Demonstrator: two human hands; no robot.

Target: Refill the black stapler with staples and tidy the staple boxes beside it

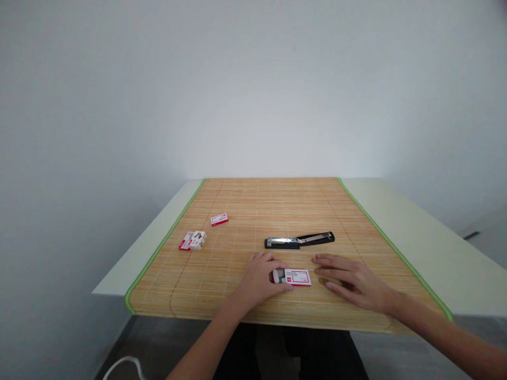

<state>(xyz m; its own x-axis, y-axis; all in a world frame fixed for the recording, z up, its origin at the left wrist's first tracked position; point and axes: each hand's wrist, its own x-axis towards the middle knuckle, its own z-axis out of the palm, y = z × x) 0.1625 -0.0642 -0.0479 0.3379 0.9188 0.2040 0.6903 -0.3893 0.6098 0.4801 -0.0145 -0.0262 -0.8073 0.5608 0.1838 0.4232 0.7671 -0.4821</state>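
A small white and red staple box (298, 277) lies on the bamboo mat, its left end open with grey staples showing. My left hand (258, 278) grips that open end, fingers along the far side and thumb along the near side. To the right of the box, my right hand (352, 279) rests low over the mat with its fingers stretched out, holding nothing. Just beyond both hands lies a black stapler (300, 240), swung wide open so that its metal rail shows.
The bamboo mat (273, 203) has green edging and covers the middle of a white table (412, 237). Toward the left lie another small red and white box (219, 219) and two overlapping boxes (197, 240). A white cable (125, 360) hangs below the table at left.
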